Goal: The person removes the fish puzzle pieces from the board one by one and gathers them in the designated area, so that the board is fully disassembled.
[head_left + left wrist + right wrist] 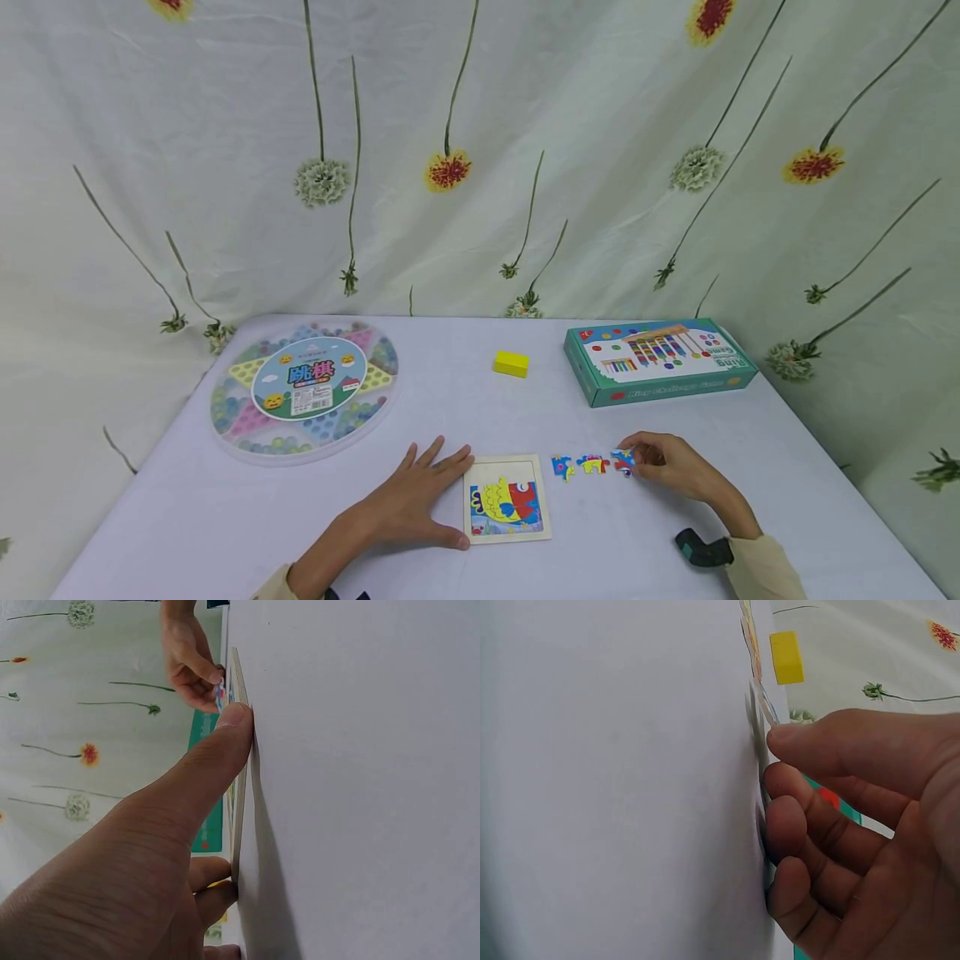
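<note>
A square jigsaw tray (476, 540) with a pale wooden rim lies in front of me, its lower part filled with a yellow and red fish picture. My left hand (408, 500) is spread beside it, thumb and fingers touching its left edge near two corners. In the left wrist view the thumb presses that rim. To the tray's right is a row of loose jigsaw pieces: a blue one (561, 467), a yellow and red one (593, 465) and a blue and red one (622, 458). My right hand (671, 467) pinches this last piece, tilted in the right wrist view.
A round Chinese checkers set (232, 417) lies at the back left. A small yellow block (511, 363) sits at the back middle, and a green game box (667, 392) at the back right. Behind the white-covered table (615, 550) hangs a flowered curtain (600, 100).
</note>
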{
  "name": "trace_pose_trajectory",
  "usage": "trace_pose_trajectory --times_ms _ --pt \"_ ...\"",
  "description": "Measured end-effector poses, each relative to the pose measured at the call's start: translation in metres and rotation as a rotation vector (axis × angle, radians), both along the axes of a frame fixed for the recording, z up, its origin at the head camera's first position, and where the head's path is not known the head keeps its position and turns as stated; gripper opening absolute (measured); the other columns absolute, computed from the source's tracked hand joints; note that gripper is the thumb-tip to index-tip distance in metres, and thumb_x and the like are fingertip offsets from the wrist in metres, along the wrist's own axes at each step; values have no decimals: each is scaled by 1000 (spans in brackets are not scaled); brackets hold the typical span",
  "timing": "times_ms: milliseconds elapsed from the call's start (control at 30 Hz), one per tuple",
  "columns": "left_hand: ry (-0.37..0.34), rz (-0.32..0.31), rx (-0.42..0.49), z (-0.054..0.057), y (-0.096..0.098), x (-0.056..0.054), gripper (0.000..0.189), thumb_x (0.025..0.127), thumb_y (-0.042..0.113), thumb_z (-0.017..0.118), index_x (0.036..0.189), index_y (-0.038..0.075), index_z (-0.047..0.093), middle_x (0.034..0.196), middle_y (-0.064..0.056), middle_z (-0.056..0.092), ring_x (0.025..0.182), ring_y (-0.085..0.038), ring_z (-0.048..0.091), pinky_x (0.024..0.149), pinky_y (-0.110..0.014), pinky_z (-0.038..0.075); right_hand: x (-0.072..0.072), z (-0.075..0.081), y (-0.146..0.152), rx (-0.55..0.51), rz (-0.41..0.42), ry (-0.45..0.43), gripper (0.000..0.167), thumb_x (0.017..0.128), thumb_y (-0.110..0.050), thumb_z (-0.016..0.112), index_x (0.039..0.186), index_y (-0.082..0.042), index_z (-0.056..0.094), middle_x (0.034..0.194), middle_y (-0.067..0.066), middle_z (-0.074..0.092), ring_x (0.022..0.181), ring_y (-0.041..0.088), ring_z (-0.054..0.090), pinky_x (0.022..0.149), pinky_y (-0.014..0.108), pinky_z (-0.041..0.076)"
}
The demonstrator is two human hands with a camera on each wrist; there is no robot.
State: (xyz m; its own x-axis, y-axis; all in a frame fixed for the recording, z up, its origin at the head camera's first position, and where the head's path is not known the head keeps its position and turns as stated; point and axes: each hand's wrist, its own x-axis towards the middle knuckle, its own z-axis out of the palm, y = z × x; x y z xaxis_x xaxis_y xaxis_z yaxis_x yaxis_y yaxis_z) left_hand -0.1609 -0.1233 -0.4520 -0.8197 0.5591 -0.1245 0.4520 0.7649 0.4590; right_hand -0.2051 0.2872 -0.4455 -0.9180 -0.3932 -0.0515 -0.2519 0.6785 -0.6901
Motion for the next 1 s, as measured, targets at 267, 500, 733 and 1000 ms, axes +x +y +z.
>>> trace_pose_trajectory --times_ms 267,500,733,1000 --pt "-1 3 -3 0 0 0 104 68 71 69 151 20 32 158 5 26 148 -33 5 115 -62 0 1 1 -1 1 -5 0 27 85 -3 65 112 -3 65 79 -1 53 71 9 48 59 19 43" --pt "5 5 -18 -1 1 0 105 67 73 68 151 21 32 158 5 25 148 -32 5 115 -61 0 2 1 -2 30 -12 5 28 84 -3 66 112 -3 66 78 -2 52 71 9 47 58 20 41" --pt "17 -4 -6 -1 1 0 105 67 73 68 151 19 32 158 3 27 147 -34 6 115 -61 2 3 1 -3 30 -17 1 29 84 -4 67 112 -3 66 78 -1 52 71 10 47 59 19 41" --pt "20 1 -14 -1 1 1 106 66 73 68 151 20 33 157 4 26 147 -34 6 115 -61 1 2 0 -2 5 8 14 27 85 -3 66 112 -4 65 78 -1 54 70 9 48 59 19 42"
